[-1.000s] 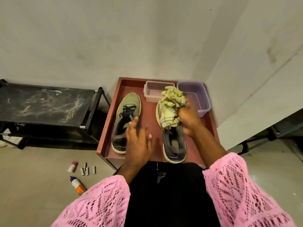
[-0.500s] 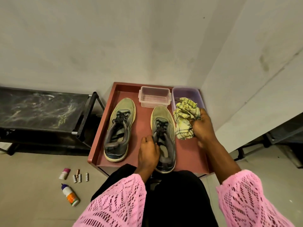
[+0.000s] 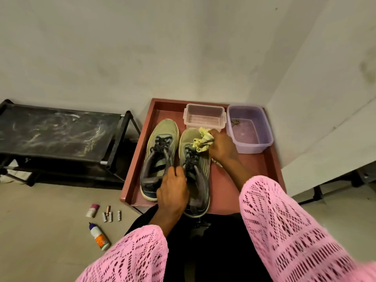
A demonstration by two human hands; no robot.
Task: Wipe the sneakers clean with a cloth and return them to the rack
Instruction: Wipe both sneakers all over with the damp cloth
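1. Two olive-green mesh sneakers with black laces are set side by side on a reddish-brown rimmed tray [image 3: 264, 169].
2. The right sneaker [image 3: 198, 159] is gripped at its collar by the left hand [image 3: 173, 192], fingers curled.
3. A crumpled yellow checked cloth [image 3: 203, 140] is clenched in the right hand [image 3: 222, 147] and pressed on that sneaker's toe.
4. The left sneaker [image 3: 160, 143] lies untouched beside a black shoe rack [image 3: 61, 133].

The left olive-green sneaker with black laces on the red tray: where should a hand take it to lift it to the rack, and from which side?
Grip the left olive-green sneaker at its grey padded heel collar, coming from above and the near side. The opening faces up and the heel points toward the person, so fingers can hook inside.
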